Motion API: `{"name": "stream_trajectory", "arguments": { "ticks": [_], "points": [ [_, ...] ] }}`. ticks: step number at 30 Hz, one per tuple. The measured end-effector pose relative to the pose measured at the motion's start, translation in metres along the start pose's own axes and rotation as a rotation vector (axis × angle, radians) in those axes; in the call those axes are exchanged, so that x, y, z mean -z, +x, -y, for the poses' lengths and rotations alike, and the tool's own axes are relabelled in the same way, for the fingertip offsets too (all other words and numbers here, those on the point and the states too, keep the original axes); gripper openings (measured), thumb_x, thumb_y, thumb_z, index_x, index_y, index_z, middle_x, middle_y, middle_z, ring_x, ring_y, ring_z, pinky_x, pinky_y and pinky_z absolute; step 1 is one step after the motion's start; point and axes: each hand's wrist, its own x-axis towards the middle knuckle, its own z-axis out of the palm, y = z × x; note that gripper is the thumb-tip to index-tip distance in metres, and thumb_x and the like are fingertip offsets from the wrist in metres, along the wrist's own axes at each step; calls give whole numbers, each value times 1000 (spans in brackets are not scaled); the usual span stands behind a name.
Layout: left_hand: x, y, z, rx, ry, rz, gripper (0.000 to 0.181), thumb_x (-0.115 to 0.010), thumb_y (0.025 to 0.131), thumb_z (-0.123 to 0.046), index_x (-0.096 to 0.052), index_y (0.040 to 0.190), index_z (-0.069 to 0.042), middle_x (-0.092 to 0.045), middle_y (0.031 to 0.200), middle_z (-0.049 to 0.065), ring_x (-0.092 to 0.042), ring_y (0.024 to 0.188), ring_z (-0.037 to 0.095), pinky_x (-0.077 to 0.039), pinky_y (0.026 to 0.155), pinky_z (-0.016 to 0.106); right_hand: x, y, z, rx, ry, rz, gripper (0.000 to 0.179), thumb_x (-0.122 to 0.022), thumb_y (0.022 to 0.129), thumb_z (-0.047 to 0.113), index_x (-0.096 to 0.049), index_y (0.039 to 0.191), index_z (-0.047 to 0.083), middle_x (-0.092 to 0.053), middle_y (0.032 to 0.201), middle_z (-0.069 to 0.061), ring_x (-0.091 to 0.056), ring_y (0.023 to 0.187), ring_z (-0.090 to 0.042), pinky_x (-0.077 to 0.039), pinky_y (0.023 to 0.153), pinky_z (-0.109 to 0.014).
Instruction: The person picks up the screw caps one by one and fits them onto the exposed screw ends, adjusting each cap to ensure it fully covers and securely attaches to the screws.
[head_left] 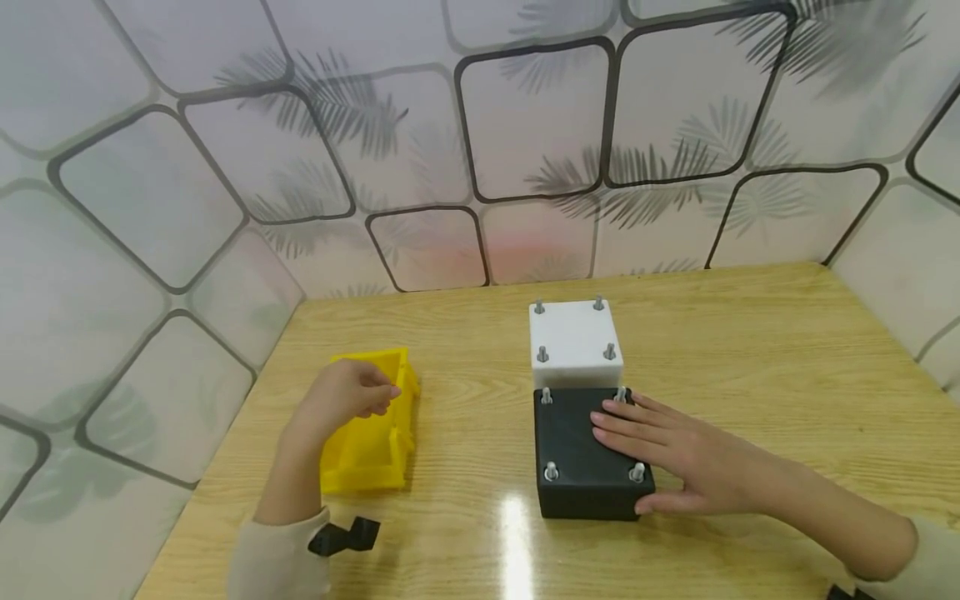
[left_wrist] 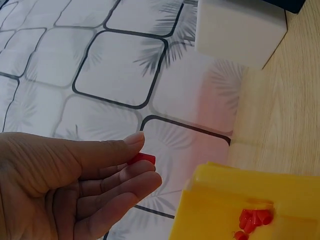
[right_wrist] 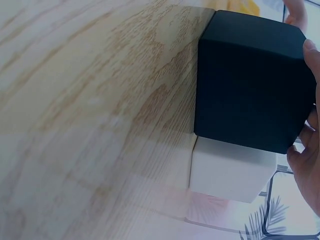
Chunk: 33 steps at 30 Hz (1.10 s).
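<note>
My left hand (head_left: 341, 400) is raised over a yellow plastic bin (head_left: 365, 450). Between thumb and fingertips it pinches a small red plastic piece (left_wrist: 143, 158), partly hidden by the fingers. Several similar red pieces (left_wrist: 254, 218) lie inside the bin in the left wrist view. On the right, a black block (head_left: 583, 437) has a threaded metal stud with a nut near each top corner. My right hand (head_left: 686, 458) rests on it, fingers laid straight across the top and thumb against the near right corner.
Directly behind the black block stands a white block (head_left: 572, 333) with similar upright studs. Both sit on a wood-grain table (head_left: 465, 433). A patterned wall covering (head_left: 540, 125) rises along the table's back and sides.
</note>
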Motion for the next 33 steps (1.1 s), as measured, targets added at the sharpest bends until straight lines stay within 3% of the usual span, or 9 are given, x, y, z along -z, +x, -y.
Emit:
{"name": "stream_trajectory", "arguments": {
  "ticks": [7,18,27,33],
  "points": [
    [1,-1,-14,-2,39,12,23,-63,91,-24,-68,90,-2,-65,77,4,-60,71,17,-54,68,33,-2,1,-1,-1,0,-2,74,-61,88,48,-44,138,-3,-46,141,-17,-37,135,-31,-13,118,-33],
    [3,-7,-29,-7,21,50,23,-66,89,-30,-67,85,-7,-65,78,4,-61,74,21,-53,67,32,-4,-1,-2,-5,-5,-7,75,-65,86,47,-44,138,-2,-45,142,-18,-36,135,-31,-12,118,-34],
    [2,-7,-36,-75,-3,72,18,-67,89,-24,-70,92,-6,-66,78,5,-63,75,21,-54,70,33,-7,-2,0,8,-24,-22,68,-59,90,46,-46,137,-2,-47,141,-18,-37,134,-33,-12,118,-35],
    [-1,-7,-42,-86,-4,80,16,-67,89,-19,-70,93,-4,-67,79,4,-63,73,18,-56,71,33,-8,-2,1,27,-24,-31,67,-62,89,45,-48,136,0,-48,139,-17,-39,133,-33,-13,118,-35]
  ]
}}
